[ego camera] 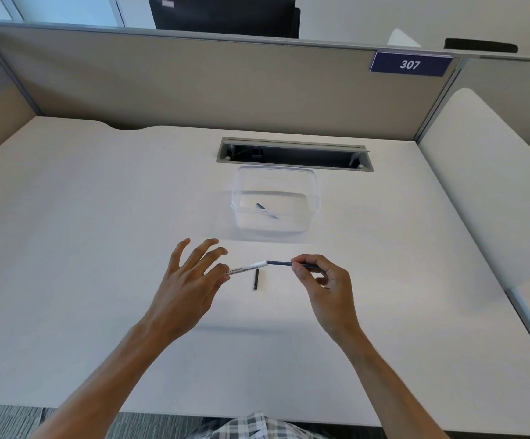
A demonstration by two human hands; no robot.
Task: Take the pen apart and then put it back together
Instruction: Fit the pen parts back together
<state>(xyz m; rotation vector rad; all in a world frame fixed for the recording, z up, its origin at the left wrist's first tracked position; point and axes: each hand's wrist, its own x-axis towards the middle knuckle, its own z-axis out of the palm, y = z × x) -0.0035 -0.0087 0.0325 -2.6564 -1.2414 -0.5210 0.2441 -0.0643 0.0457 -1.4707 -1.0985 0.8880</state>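
A white pen barrel (248, 267) with printed text is pinched at its left end by thumb and forefinger of my left hand (191, 280); the other fingers are spread. My right hand (324, 283) grips a dark blue part (281, 263) whose left end meets the barrel's open end. Both are held just above the white desk (99, 248). A short dark pen piece (255, 279) lies on the desk below the join.
A clear plastic box (274, 201) stands behind my hands with small pen parts inside. Behind it is an open cable slot (293, 153) in the desk. A beige partition (194, 87) closes the back, a white divider the right.
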